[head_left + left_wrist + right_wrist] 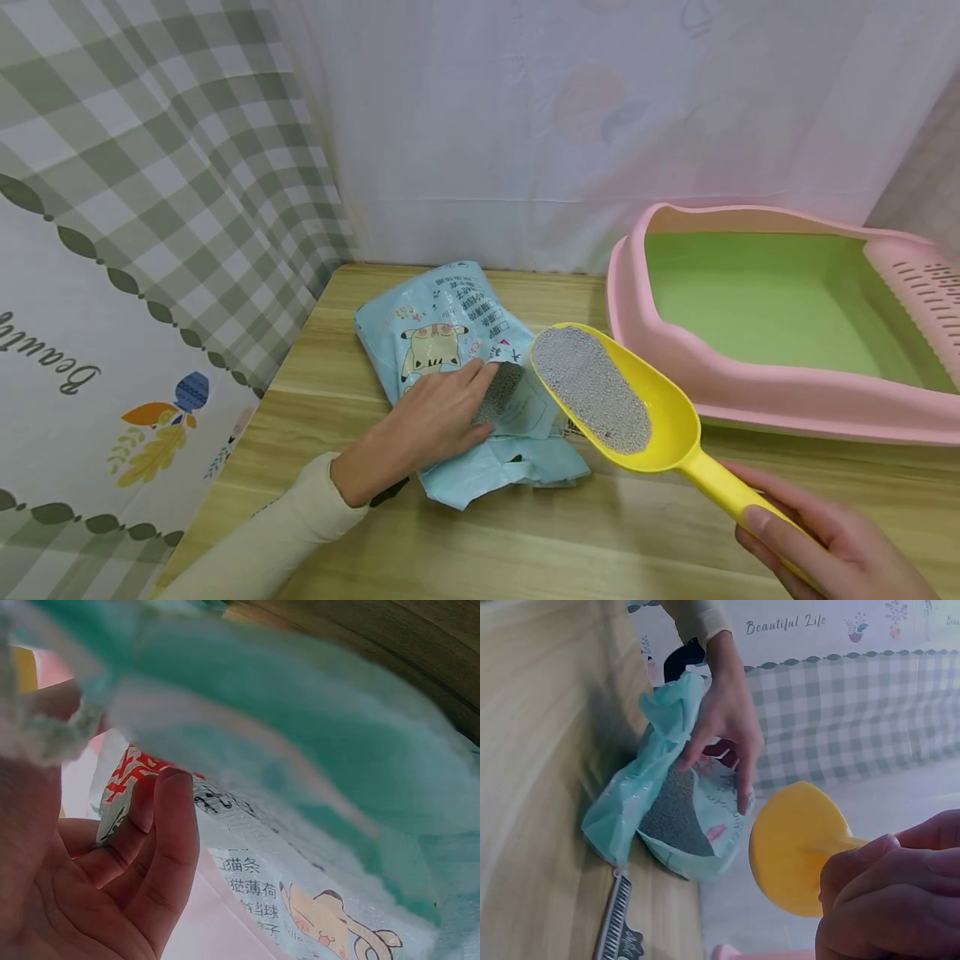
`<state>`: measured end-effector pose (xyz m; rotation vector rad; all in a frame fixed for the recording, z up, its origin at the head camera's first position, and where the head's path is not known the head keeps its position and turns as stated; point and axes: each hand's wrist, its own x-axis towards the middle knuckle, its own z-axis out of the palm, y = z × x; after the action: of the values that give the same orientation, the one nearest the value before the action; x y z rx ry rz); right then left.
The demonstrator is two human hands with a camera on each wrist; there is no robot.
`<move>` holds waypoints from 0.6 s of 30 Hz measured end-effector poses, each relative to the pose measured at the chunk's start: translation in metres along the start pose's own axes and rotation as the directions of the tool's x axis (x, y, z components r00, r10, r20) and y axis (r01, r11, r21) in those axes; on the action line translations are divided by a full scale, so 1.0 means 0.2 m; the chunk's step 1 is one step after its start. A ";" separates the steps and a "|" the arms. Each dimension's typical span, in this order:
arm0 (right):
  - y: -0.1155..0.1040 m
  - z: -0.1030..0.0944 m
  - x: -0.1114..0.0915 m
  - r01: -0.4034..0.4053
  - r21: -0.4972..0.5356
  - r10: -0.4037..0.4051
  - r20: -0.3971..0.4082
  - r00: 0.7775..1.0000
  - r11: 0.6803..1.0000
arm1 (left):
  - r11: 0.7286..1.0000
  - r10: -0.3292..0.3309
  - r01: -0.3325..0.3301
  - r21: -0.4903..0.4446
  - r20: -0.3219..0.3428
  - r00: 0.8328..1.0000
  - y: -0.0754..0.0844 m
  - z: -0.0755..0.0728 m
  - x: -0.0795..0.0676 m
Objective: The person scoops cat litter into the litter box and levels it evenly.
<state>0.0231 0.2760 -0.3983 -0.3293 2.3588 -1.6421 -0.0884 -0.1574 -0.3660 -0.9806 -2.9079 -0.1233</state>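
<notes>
My left hand holds the mouth of a light-blue plastic bag that lies on the table. Grey cat litter shows inside the opening. In the left wrist view, bent fingers meet the bag's printed edge beside red lettering. The right hand grips the handle of a yellow scoop, out over the table to the right of the bag. Grey granules fill much of its bowl. In the right wrist view the scoop's underside faces the camera, hiding its load.
A pink litter box with a green inside stands at the right on the wooden table. A grey comb-like strip lies by the bag. Checked cloth hangs at the left, a pale curtain behind.
</notes>
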 end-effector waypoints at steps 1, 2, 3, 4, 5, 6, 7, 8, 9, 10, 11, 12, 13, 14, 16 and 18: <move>-0.01 -0.01 0.01 -0.015 0.017 0.015 -0.004 1.000 1.000 | 1.000 -0.001 0.001 0.000 0.001 1.000 0.00 0.00 0.00; -0.02 -0.03 0.01 -0.019 0.050 0.019 0.000 1.000 0.999 | 1.000 -0.002 0.002 0.000 0.001 1.000 0.00 0.00 0.00; -0.02 -0.04 0.02 -0.010 0.099 0.009 0.009 1.000 0.995 | 1.000 -0.002 0.002 -0.001 0.001 1.000 0.00 0.00 0.00; -0.03 -0.06 0.04 -0.001 0.146 0.000 0.010 1.000 0.989 | 1.000 -0.003 0.003 -0.002 0.002 1.000 0.00 0.00 0.00; -0.03 -0.07 0.05 0.003 0.188 -0.005 0.008 1.000 0.982 | 1.000 -0.003 0.003 -0.003 0.001 1.000 0.00 0.00 0.00; -0.03 -0.08 0.06 0.019 0.227 -0.021 0.010 1.000 0.974 | 1.000 -0.002 0.002 -0.004 0.001 1.000 0.00 0.01 -0.01; -0.03 -0.09 0.07 0.033 0.246 -0.036 0.006 0.999 0.969 | 1.000 -0.001 0.001 -0.003 -0.001 1.000 0.00 0.01 -0.01; -0.03 -0.11 0.08 0.055 0.277 -0.060 0.010 0.998 0.959 | 1.000 0.001 -0.001 -0.002 -0.002 1.000 0.00 0.01 -0.01; -0.03 -0.12 0.09 0.058 0.298 -0.062 0.004 0.998 0.953 | 1.000 0.002 -0.002 -0.001 -0.003 1.000 0.00 0.01 -0.01; -0.03 -0.14 0.10 0.053 0.299 -0.053 -0.009 0.999 0.953 | 1.000 0.003 -0.003 0.000 -0.005 1.000 0.00 0.01 -0.01; -0.03 -0.15 0.10 0.049 0.302 -0.046 -0.017 0.999 0.952 | 1.000 0.004 -0.004 0.000 -0.006 1.000 0.00 0.01 -0.01; -0.04 -0.16 0.11 0.037 0.304 -0.031 -0.026 0.999 0.952 | 1.000 0.005 -0.005 0.000 -0.006 1.000 0.00 0.01 -0.01; -0.04 -0.18 0.12 0.038 0.291 -0.030 -0.032 0.999 0.956 | 1.000 0.004 -0.004 0.000 -0.006 1.000 0.00 0.01 -0.01; -0.05 -0.19 0.12 0.050 0.299 -0.043 -0.031 0.999 0.953 | 1.000 0.004 -0.004 0.000 -0.006 1.000 0.00 0.01 -0.01; -0.06 -0.21 0.14 0.050 0.312 -0.042 -0.032 0.999 0.949 | 1.000 0.005 -0.005 0.001 -0.005 1.000 0.00 0.01 -0.01; -0.07 -0.24 0.16 0.067 0.315 -0.062 -0.025 0.998 0.947 | 1.000 0.008 -0.008 0.004 -0.007 1.000 0.00 0.01 0.00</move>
<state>-0.0219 0.3029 -0.3709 -0.3334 2.0654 -2.0213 -0.0877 -0.1577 -0.3676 -0.9898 -2.8965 -0.1201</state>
